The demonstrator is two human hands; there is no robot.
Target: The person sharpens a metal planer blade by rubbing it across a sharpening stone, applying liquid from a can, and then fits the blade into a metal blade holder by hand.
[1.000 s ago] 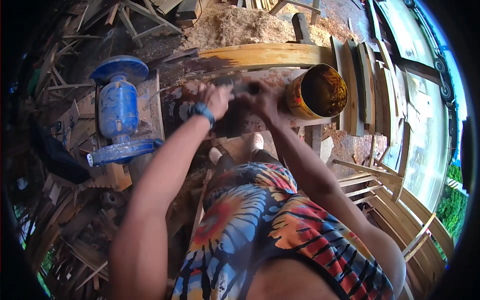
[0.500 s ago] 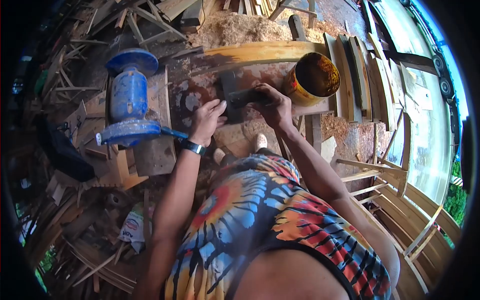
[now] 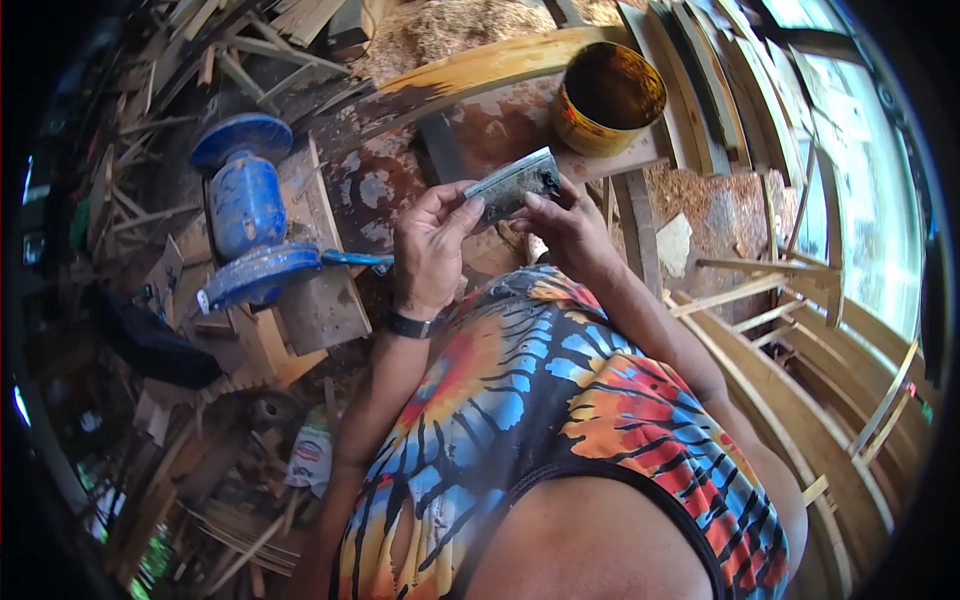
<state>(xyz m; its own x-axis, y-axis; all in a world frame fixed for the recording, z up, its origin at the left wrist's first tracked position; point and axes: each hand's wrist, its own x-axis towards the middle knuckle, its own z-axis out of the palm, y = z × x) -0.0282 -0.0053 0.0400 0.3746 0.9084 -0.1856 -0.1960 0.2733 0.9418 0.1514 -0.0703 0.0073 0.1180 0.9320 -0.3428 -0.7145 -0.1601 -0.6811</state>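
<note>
A flat, dark metal plate (image 3: 515, 188) with a bright upper edge is held up between both hands, tilted, in front of the body. My left hand (image 3: 436, 240) grips its left end, thumb on the near face. My right hand (image 3: 574, 228) has the right end, its thumb pressed near the lower edge beside a black patch. Behind the plate, a dark flat strip (image 3: 438, 148) lies across the stained reddish bench (image 3: 375, 175). A yellow bucket (image 3: 597, 137) with dark brown contents stands at the bench's right end.
To the left, a blue bench grinder (image 3: 248, 210) sits on a wooden stand, a blue-handled tool (image 3: 352, 258) beside it. Stacked boards (image 3: 690, 100) lean beyond the bucket. Wooden frames (image 3: 790, 400) fill the lower right; scrap wood and sawdust cover the floor.
Both hands have lifted the plate nearer the body and tilted it, showing its bright edge. My left hand now grips it too. The view has shifted slightly.
</note>
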